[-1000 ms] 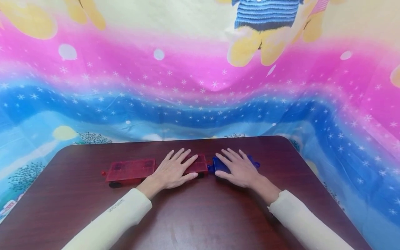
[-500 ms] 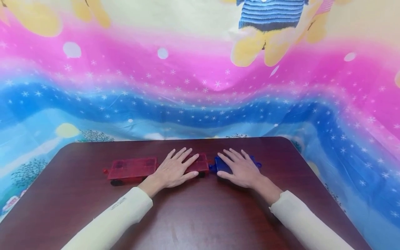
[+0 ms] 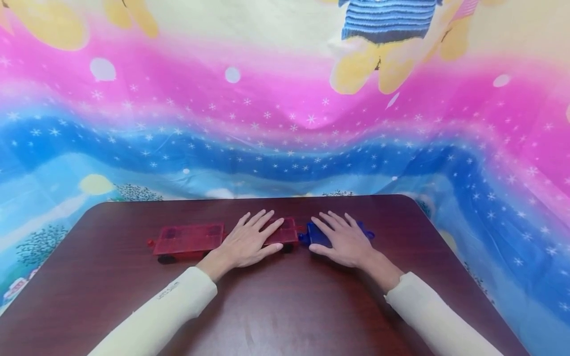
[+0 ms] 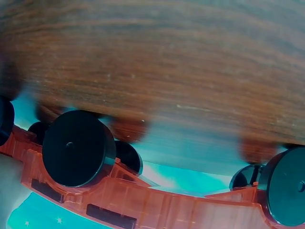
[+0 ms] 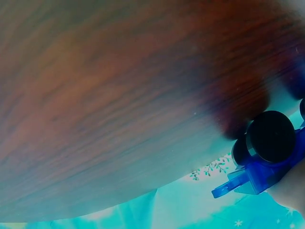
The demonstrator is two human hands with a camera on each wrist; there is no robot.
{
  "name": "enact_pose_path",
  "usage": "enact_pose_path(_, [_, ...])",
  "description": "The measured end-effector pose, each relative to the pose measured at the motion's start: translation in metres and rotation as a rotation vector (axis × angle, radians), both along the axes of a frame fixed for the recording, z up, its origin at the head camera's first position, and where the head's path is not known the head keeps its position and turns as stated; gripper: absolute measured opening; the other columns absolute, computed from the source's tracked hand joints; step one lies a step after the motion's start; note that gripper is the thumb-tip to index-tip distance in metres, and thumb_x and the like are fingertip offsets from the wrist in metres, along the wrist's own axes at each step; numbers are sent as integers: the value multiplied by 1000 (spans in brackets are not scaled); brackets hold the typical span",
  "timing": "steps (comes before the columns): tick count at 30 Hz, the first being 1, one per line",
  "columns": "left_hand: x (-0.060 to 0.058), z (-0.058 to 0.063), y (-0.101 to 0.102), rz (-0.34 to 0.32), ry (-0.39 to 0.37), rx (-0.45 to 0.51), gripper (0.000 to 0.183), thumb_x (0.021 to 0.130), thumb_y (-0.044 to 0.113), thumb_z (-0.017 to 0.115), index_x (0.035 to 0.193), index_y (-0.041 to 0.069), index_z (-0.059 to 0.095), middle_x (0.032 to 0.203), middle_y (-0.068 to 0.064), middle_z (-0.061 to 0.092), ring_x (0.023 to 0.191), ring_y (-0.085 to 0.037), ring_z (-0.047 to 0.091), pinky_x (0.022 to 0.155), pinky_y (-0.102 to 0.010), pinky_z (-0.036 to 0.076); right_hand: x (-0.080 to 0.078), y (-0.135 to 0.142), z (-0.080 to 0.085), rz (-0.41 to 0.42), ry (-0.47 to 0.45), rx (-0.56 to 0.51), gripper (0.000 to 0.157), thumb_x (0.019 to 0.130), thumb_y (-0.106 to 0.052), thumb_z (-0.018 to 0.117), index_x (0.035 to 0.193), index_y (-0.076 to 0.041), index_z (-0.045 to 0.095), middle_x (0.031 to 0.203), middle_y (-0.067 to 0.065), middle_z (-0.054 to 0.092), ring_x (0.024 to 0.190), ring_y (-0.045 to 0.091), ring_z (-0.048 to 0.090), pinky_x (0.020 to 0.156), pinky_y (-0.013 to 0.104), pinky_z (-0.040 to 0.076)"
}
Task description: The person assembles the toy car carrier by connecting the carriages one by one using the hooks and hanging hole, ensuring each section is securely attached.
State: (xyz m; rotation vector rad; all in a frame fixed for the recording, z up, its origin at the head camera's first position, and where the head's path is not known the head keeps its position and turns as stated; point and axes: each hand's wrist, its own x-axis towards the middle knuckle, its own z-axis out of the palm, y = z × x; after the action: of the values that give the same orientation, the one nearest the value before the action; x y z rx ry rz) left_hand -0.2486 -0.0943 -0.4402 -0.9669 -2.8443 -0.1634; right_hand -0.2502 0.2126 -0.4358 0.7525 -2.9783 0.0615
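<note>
A row of translucent toy wagon bases lies across the far half of the table. My left hand (image 3: 249,242) rests flat, fingers spread, on a red wagon base (image 3: 287,232) in the middle of the row. Left of it shows another red wagon base (image 3: 189,240), partly behind the hand. My right hand (image 3: 345,242) lies spread over a blue wagon base (image 3: 317,233), whose coupling loop sticks out at the right. Upside down in the left wrist view are red wagon sides (image 4: 157,202) with black wheels (image 4: 76,148). The right wrist view has the blue wagon base (image 5: 259,176).
The wagons stand on a dark brown wooden table (image 3: 267,306) with rounded far corners. Behind it hangs a pink and blue cloth (image 3: 276,118) printed with snowflakes and cartoon figures, close along the far and side edges.
The view has shifted slightly, so the whole scene sits a little further right. Both hands and the wagons keep their places relative to each other.
</note>
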Motion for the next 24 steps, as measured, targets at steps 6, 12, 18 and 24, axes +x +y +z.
enact_pose_path(6, [0, -1, -2, -1, -4, 12, 75, 100, 69, 35, 162, 27, 28, 166, -9, 26, 152, -33, 23, 120, -59, 19, 0, -2, 1, 0, -6, 9, 94, 89, -86, 29, 161, -25, 31, 163, 9, 33, 151, 35, 25, 119, 64, 16])
enact_pose_path(12, [0, -1, -2, -6, -16, 28, 76, 99, 70, 36, 162, 28, 27, 167, -8, 25, 153, -32, 22, 120, -59, 19, -1, -3, 0, -5, -6, 12, 94, 90, -85, 29, 161, -24, 31, 163, 9, 33, 151, 35, 25, 118, 64, 16])
enact_pose_path(18, [0, 0, -2, -7, -27, 33, 76, 99, 70, 36, 163, 29, 26, 167, -8, 24, 153, -32, 21, 120, -59, 18, -4, -4, 0, -13, 11, 22, 92, 91, -84, 31, 161, -24, 31, 163, 9, 34, 151, 36, 25, 118, 65, 17])
enact_pose_path(24, [0, -2, 0, 2, -20, 27, 77, 99, 70, 37, 162, 29, 27, 167, -7, 24, 153, -32, 21, 120, -59, 18, -7, -4, -1, -14, 17, 17, 90, 92, -82, 34, 161, -24, 31, 163, 10, 34, 151, 35, 26, 118, 64, 17])
